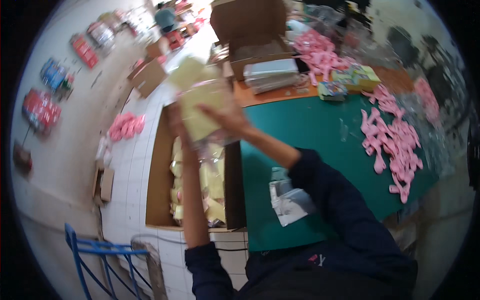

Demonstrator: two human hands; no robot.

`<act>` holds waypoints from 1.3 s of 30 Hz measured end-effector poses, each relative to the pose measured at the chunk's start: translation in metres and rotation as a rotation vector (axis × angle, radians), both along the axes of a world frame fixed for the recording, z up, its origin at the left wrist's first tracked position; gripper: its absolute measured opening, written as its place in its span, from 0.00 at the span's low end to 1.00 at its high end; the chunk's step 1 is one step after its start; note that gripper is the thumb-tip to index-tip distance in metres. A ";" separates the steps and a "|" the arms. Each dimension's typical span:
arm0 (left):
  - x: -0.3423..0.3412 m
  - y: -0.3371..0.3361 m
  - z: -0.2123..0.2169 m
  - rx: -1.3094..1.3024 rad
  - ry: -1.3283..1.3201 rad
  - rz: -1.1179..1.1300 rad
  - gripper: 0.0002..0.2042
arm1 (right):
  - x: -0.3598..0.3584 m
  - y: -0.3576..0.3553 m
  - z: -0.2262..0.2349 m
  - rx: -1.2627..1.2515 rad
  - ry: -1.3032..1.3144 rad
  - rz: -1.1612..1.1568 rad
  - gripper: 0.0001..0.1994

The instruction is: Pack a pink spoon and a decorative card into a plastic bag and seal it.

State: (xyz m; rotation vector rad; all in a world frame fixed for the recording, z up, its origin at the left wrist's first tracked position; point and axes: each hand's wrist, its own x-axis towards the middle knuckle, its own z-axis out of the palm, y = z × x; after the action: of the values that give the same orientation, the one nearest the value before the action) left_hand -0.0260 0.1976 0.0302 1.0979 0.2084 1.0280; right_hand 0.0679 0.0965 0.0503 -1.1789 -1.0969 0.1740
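1. Head view, blurred by motion: both hands are raised over an open cardboard box (160, 170) that stands on the tiled floor (130, 165), at about 9 o'clock from the green table (320, 130).
2. The left hand (176, 120) comes up from 6 o'clock along a bare forearm. It is pressed to the left edge of a clear bag of pale yellow pieces (202, 107); how far its fingers are closed I cannot tell, because of the blur.
3. The right hand (229, 119) reaches in from 4 o'clock out of a dark blue sleeve (345, 210). Its fingers are curled over the bag's right side, gripping it.
4. The bag is held in the air directly above the box, which holds more yellow packets (212, 185).
5. On the table at 3 o'clock lies a heap of pink pieces (395, 145); another pink heap (320, 52) is at 1 o'clock, beside a second open carton (250, 30).
6. A blue metal frame (100, 255) stands at 7 o'clock.
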 end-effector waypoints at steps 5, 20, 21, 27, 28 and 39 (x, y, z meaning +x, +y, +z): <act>-0.101 0.051 0.023 -0.096 0.375 -0.158 0.35 | -0.032 0.034 0.023 -0.486 0.005 -0.118 0.46; -0.202 -0.052 -0.100 -0.060 1.001 0.078 0.23 | 0.168 -0.491 -0.089 -0.843 -0.616 -1.203 0.27; -0.192 -0.060 -0.092 0.035 1.004 0.106 0.21 | 0.175 -0.519 -0.108 -0.983 -0.661 -1.313 0.29; -0.103 -0.117 -0.041 0.470 0.872 0.017 0.17 | 0.197 -0.489 -0.124 -0.950 -0.489 -1.063 0.33; -0.085 -0.131 -0.034 0.501 0.855 -0.033 0.16 | 0.202 -0.470 -0.120 -0.949 -0.432 -0.992 0.33; 0.027 -0.243 -0.045 1.227 1.039 -0.275 0.18 | 0.234 -0.334 -0.140 -0.939 -0.587 -0.782 0.28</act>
State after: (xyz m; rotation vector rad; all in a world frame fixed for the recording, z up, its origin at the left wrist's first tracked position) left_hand 0.0007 -0.0456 -0.0146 2.6471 0.2324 0.1398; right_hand 0.3022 -0.2373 -0.0892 -2.5353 -0.9625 -0.3321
